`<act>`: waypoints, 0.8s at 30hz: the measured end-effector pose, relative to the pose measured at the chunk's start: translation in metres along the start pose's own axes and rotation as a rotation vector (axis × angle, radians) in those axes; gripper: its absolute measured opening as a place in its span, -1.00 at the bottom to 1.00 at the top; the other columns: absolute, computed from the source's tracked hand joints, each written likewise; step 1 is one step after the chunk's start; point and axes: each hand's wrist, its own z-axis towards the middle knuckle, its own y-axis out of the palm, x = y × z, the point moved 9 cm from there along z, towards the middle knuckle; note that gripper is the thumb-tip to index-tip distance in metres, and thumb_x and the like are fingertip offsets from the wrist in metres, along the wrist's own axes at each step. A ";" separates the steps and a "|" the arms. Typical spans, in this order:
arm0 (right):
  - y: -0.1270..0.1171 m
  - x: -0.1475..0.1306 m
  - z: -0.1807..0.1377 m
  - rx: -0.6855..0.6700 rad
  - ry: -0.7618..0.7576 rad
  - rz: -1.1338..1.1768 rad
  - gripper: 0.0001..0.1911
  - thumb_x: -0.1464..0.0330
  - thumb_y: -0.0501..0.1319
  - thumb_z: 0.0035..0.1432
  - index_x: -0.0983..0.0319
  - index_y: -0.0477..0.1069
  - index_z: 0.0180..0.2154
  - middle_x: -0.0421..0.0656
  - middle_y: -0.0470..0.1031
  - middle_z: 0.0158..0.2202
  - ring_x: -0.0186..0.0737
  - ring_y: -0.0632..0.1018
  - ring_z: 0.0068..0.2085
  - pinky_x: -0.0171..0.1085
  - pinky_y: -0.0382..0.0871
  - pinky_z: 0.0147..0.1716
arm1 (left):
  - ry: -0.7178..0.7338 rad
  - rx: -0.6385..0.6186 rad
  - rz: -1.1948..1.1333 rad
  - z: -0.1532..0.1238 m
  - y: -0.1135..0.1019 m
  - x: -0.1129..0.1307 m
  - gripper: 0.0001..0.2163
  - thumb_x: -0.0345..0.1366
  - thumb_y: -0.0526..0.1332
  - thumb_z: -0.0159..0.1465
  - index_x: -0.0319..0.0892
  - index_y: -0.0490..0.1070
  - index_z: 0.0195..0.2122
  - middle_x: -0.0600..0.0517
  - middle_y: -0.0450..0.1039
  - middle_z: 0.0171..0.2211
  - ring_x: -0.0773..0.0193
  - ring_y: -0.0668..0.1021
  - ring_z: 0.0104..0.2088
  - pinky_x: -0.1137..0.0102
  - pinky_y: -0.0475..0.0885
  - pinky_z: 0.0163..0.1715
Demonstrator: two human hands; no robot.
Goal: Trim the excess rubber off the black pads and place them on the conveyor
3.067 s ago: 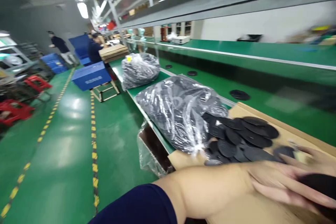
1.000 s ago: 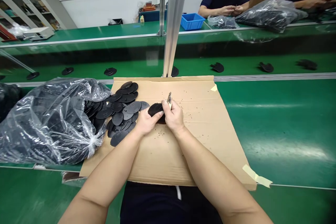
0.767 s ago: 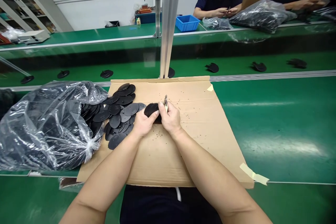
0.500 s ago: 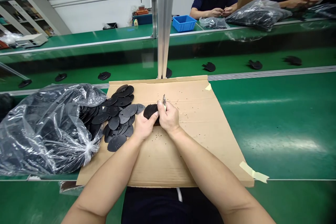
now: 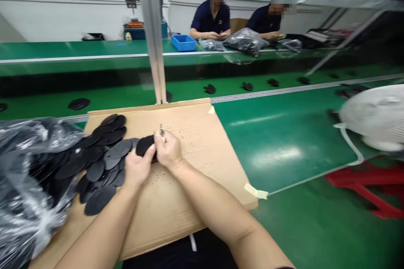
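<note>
In the head view my left hand (image 5: pixel 139 167) is closed around black oval plastic pieces (image 5: pixel 144 145), which seem to be stacked. My right hand (image 5: pixel 169 150) presses against their right side. It also grips a small metal-tipped hand tool (image 5: pixel 162 129), whose tip points up and away; most of its handle is hidden by the fingers. Both hands are above a cardboard sheet (image 5: pixel 217 155) dotted with tiny dark bits. A pile of similar black oval pieces (image 5: pixel 112 159) lies to the left of my left hand.
A clear plastic bag (image 5: pixel 38 218) spills black pieces at the left. Beyond the cardboard, more pieces (image 5: pixel 78 104) lie along a green belt (image 5: pixel 189 88). A metal post (image 5: pixel 154 50) rises behind it. A white fan (image 5: pixel 375 117) stands at right. Two people work across the belt.
My view has swung to the right, so the scene sits farther left and the fan has come into view. Both hands keep their grip, with little visible change between them.
</note>
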 end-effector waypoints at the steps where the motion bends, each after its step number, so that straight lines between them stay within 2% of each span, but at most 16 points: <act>1: 0.001 0.002 0.000 -0.006 0.016 -0.013 -0.60 0.08 -0.02 0.26 0.18 0.18 -0.53 -0.23 0.28 -0.55 -0.31 0.33 -0.47 -0.31 0.21 -0.40 | -0.002 0.012 -0.009 -0.001 -0.001 0.000 -0.58 -0.10 0.38 0.03 -0.31 0.52 -0.17 -0.13 0.57 -0.21 0.09 0.59 -0.18 0.21 0.47 -0.06; 4: 0.004 0.007 0.000 -0.020 0.083 -0.030 -0.57 0.04 0.01 0.24 0.17 0.18 -0.54 -0.22 0.29 -0.56 -0.30 0.33 -0.48 -0.31 0.23 -0.40 | -0.031 0.014 -0.027 -0.003 0.001 0.001 -0.59 -0.12 0.39 0.03 -0.29 0.52 -0.16 -0.12 0.56 -0.18 0.08 0.58 -0.15 0.20 0.48 -0.05; 7: 0.002 0.006 -0.001 -0.016 0.091 0.053 -0.63 0.06 0.08 0.21 0.18 0.25 -0.49 -0.19 0.36 -0.49 -0.27 0.39 -0.41 -0.29 0.29 -0.32 | -0.088 -0.002 -0.085 -0.004 0.005 0.003 -0.60 -0.15 0.41 0.02 -0.27 0.51 -0.15 -0.12 0.55 -0.14 0.08 0.57 -0.12 0.21 0.47 -0.03; 10: -0.003 0.008 -0.001 -0.016 0.108 0.210 -0.72 0.11 0.16 0.16 0.19 0.37 -0.34 -0.17 0.45 -0.34 -0.26 0.45 -0.28 -0.29 0.33 -0.20 | -0.195 -0.061 -0.337 0.000 0.012 -0.003 -0.58 -0.23 0.43 0.01 -0.21 0.47 -0.09 -0.08 0.53 -0.11 0.12 0.57 -0.10 0.25 0.51 -0.08; 12: 0.001 0.013 -0.001 -0.115 0.145 0.292 -0.72 0.12 0.21 0.11 0.20 0.40 -0.29 -0.22 0.44 -0.36 -0.29 0.45 -0.32 -0.31 0.35 -0.25 | -0.320 -0.133 -0.532 0.004 0.018 -0.010 -0.62 -0.33 0.41 0.04 -0.19 0.47 -0.09 -0.05 0.53 -0.11 0.15 0.57 -0.11 0.32 0.55 -0.15; 14: 0.010 0.012 -0.003 -0.280 0.140 0.366 -0.72 0.14 0.25 0.07 0.21 0.41 -0.30 -0.27 0.42 -0.43 -0.33 0.43 -0.39 -0.34 0.34 -0.33 | -0.471 -0.189 -0.662 0.006 0.021 -0.018 -0.73 -0.44 0.33 0.10 -0.18 0.48 -0.14 -0.04 0.54 -0.15 0.22 0.58 -0.17 0.42 0.57 -0.25; 16: 0.015 0.007 -0.005 -0.402 0.099 0.447 -0.72 0.15 0.26 0.05 0.22 0.43 -0.29 -0.27 0.43 -0.42 -0.33 0.44 -0.39 -0.34 0.35 -0.34 | -0.618 -0.199 -0.726 0.005 0.019 -0.026 -0.82 -0.50 0.20 0.18 -0.20 0.50 -0.21 -0.04 0.54 -0.25 0.33 0.58 -0.32 0.54 0.55 -0.41; 19: 0.012 0.000 -0.004 -0.399 0.011 0.460 -0.76 0.22 0.23 0.07 0.23 0.45 -0.25 -0.21 0.49 -0.34 -0.30 0.49 -0.33 -0.31 0.39 -0.27 | -0.765 -0.218 -0.739 0.001 0.017 -0.034 -0.81 -0.51 0.09 0.26 -0.24 0.49 -0.27 -0.03 0.50 -0.40 0.45 0.49 -0.54 0.66 0.43 -0.64; 22: 0.007 -0.012 -0.003 -0.329 -0.156 0.307 -0.84 0.33 0.18 0.09 0.23 0.47 -0.28 -0.16 0.51 -0.32 -0.27 0.51 -0.28 -0.29 0.39 -0.20 | -0.719 -0.323 -0.716 0.000 0.021 -0.030 -0.88 -0.47 0.21 0.21 -0.21 0.46 -0.24 0.03 0.45 -0.42 0.44 0.47 -0.55 0.64 0.39 -0.70; 24: 0.007 -0.018 -0.004 -0.316 -0.228 0.225 -0.86 0.34 0.16 0.13 0.21 0.46 -0.28 -0.15 0.52 -0.31 -0.26 0.51 -0.26 -0.29 0.39 -0.17 | -0.661 -0.380 -0.719 -0.001 0.024 -0.026 -0.80 -0.42 0.32 0.13 -0.17 0.44 -0.20 0.08 0.42 -0.41 0.44 0.45 -0.56 0.62 0.35 -0.72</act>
